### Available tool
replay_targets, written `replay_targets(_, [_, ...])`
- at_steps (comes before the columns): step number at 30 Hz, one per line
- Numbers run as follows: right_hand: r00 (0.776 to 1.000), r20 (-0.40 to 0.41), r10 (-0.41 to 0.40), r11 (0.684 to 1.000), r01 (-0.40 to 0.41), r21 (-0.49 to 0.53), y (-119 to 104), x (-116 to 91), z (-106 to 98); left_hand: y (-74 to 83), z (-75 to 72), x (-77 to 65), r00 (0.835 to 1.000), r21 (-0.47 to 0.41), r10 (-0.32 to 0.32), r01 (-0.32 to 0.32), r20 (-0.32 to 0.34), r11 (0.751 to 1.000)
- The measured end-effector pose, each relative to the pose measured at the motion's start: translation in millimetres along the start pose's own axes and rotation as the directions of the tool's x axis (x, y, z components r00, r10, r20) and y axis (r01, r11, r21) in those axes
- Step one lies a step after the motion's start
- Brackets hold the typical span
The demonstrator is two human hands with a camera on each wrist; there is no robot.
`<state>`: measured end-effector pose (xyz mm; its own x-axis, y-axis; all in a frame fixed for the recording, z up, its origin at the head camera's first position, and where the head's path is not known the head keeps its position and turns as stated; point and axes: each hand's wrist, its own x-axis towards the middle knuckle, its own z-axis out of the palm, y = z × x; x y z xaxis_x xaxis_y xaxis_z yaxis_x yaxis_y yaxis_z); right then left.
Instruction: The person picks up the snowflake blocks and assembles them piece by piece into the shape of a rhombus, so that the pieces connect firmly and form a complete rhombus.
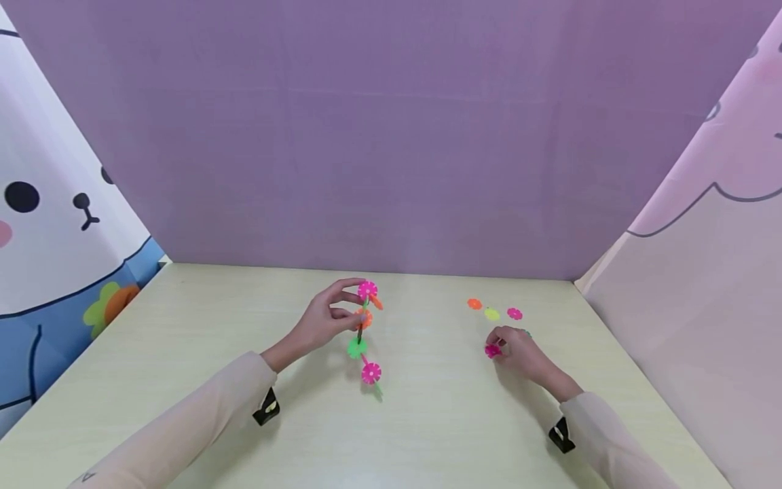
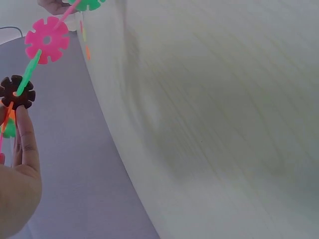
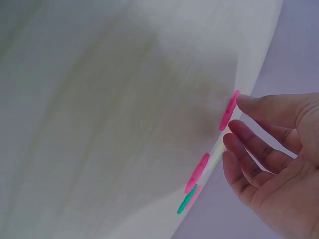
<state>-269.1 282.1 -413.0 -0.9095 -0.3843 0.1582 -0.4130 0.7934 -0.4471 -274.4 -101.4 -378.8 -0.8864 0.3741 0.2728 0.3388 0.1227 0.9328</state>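
My left hand [image 1: 318, 322] pinches the notched-disc chain [image 1: 357, 349] between thumb and bent fingers. Well right of the chain, my right thumb and fingertips, curled close, have a pink notched disc [image 1: 492, 351]; I can't tell whether it's lifted. A rim grip leaving slots uncovered should serve best, with the chain kept steady.

I can read no words, labels, brands or numbers in any of my views. The nearest thing to a sign is a small dark angular mark [image 1: 88, 477] on my left sleeve [image 1: 177, 424], at the lower left of the head view, too small for me to make out as letter or logo.
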Motion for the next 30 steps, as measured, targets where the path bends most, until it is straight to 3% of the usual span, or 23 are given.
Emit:
replay_targets(11, [1.000,0.016,0.022,1.000,-0.022,-0.003,1,3,-2,-2.1,1.7,0.6,1.000,-0.011,-0.015,0.015,0.002,1.000])
replay_targets(19, [0.999,0.010,-0.051,0.998,0.052,-0.019,4,6,-8,-2.4,5.0,2.8,1.000,-0.014,-0.006,0.006,0.000,1.000])
replay_targets(25, [0.993,0.019,-0.119,0.992,0.119,0.040,2,10,-12,-2.7,5.7,3.8,1.000,-0.019,0.000,0.000,0.004,1.000])
replay_targets(30, [0.993,-0.021,-0.114,0.989,0.116,0.093,-4,17,-10,-3.1,5.3,3.6,1.000,-0.014,-0.005,0.005,0.006,1.000])
